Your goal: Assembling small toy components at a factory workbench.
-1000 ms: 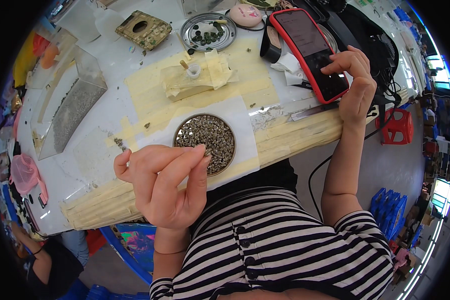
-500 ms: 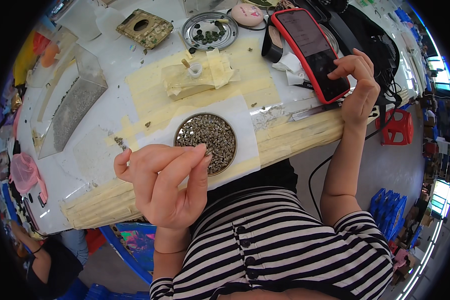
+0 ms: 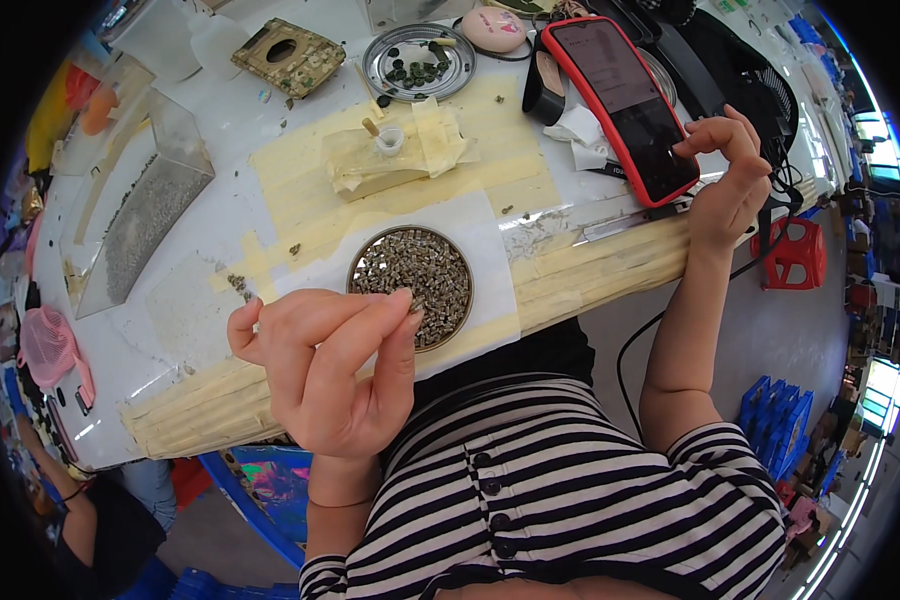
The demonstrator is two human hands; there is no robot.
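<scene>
Small metallic parts [image 3: 432, 268] filled my round dish [image 3: 410, 227], few outside; left hand [image 3: 335, 365] pinched together (on what, I couldn't tell), right hand [image 3: 727, 190] loosely spread, empty, at the red-cased phone [image 3: 610, 75].

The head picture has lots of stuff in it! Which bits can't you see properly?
All in the head view:
- Left hand: whether it pinches anything; too small to tell.
- Round dish: its lower left part, hidden behind the left hand.
- Phone: its words, too small and blurry; the right hand overlaps its lower right side.
- Clear box: its top, cut off by the upper edge.
</scene>
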